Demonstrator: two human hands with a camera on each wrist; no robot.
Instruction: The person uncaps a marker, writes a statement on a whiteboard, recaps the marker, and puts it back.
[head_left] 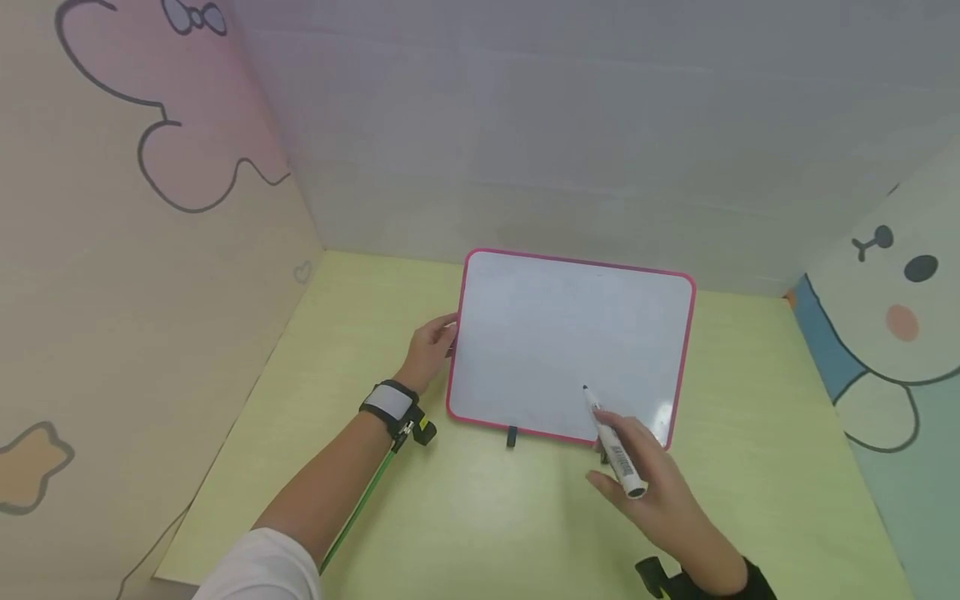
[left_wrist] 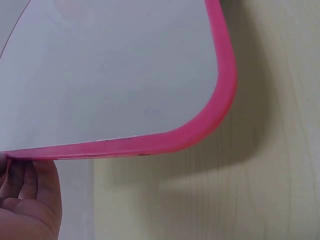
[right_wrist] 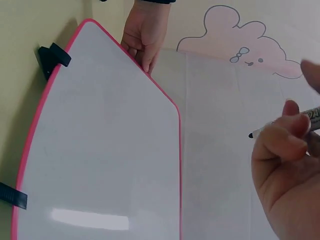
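Note:
A whiteboard with a pink rim stands tilted on small black feet at its lower edge. Only faint marks show on its white face. My left hand grips the board's left edge, the fingers partly behind the rim and the thumb along it in the right wrist view. A white marker is in my right hand, its dark tip bare and pointing up toward the board. From the right wrist, the fingers look curled about the marker, and the thumb stands away from it.
Beneath the board is a pale yellow wooden table. A whitish wall covering rises behind it. Side walls carry cartoon drawings, a pink cloud on the left and a white face on the right.

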